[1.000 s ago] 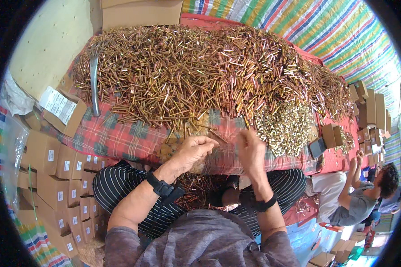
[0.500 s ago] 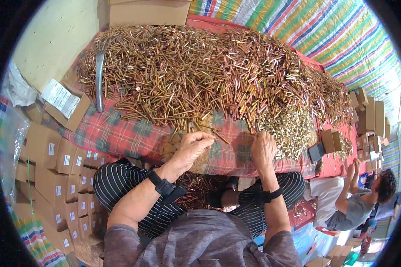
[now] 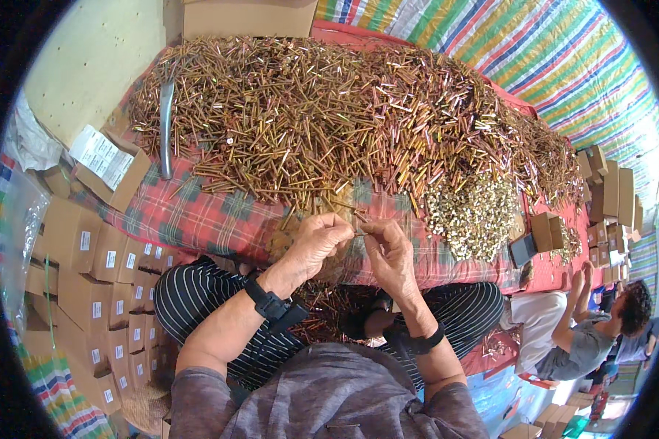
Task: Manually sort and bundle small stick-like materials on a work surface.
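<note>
My left hand (image 3: 322, 238) is closed in a pinch on a thin brass-coloured metal rod (image 3: 359, 214), which is mostly hidden by the fingers. My right hand (image 3: 390, 247) is also pinched, its fingertips meeting the left ones around the rod's end; any small piece in it is too small to make out. Both hands are above the near edge of a red plaid cloth (image 3: 190, 219). Just beyond them spreads a large heap of similar brass-coloured rods (image 3: 293, 124). To the right of my right hand is a pile of small shiny metal pieces (image 3: 472, 219).
A curved metal bar (image 3: 166, 132) stands at the heap's left. Stacked cartons (image 3: 88, 285) fill the left side, and a small open box (image 3: 545, 233) sits beyond the small pieces. Another person (image 3: 578, 340) sits at the right. More rods lie below the cloth, between my legs.
My right hand has moved left, away from the pile of small pieces, and now meets my left hand. My left hand has stayed nearly in place, still pinching the rod.
</note>
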Demonstrator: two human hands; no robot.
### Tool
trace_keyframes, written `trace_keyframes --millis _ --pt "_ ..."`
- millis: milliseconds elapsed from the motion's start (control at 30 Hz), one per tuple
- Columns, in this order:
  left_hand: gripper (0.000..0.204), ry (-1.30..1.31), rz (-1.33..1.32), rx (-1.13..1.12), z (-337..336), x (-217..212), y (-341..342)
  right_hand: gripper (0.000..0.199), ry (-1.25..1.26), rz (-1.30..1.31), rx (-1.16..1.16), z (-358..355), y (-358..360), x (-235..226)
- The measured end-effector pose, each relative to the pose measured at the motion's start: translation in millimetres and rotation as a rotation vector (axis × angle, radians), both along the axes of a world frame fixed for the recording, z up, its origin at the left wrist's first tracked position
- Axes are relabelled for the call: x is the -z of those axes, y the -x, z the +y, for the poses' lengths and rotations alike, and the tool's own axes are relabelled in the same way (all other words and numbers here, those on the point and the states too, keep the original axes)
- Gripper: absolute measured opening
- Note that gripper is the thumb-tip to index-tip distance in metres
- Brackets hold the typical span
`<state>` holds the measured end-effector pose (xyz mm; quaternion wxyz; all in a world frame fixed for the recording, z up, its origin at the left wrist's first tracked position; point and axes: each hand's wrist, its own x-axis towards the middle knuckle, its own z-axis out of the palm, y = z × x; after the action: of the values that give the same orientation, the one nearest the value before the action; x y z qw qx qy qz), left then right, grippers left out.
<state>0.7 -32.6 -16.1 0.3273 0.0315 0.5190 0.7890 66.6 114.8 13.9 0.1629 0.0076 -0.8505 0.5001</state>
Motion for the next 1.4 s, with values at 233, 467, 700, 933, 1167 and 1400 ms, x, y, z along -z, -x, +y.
trace_keyframes --millis 233,467,700,933,1167,1400 --pt "0.011 -0.067 -0.081 0.061 -2.9 0.2 1.0 0.008 0.102 -0.081 -0.033 2.1 -4.6 6.7" --pt "0.011 -0.047 0.045 0.050 0.6 5.6 -2.9 0.007 -0.109 -0.121 0.065 -1.1 -4.9 0.0" --pt "0.011 -0.076 0.031 0.071 2.5 6.2 -5.1 0.025 0.076 -0.148 0.103 -1.5 -2.1 6.5" --pt "0.008 -0.070 0.067 0.111 1.9 1.0 -6.8 0.026 0.030 -0.149 0.114 -6.0 -5.9 0.7" --pt "0.010 0.010 0.034 0.118 4.3 5.6 -9.1 0.019 0.248 -0.457 0.092 -1.6 -5.8 -2.7" --pt "0.010 -0.115 0.010 0.113 5.7 17.6 -6.2 0.029 0.524 -0.525 0.041 4.6 -7.0 0.2"
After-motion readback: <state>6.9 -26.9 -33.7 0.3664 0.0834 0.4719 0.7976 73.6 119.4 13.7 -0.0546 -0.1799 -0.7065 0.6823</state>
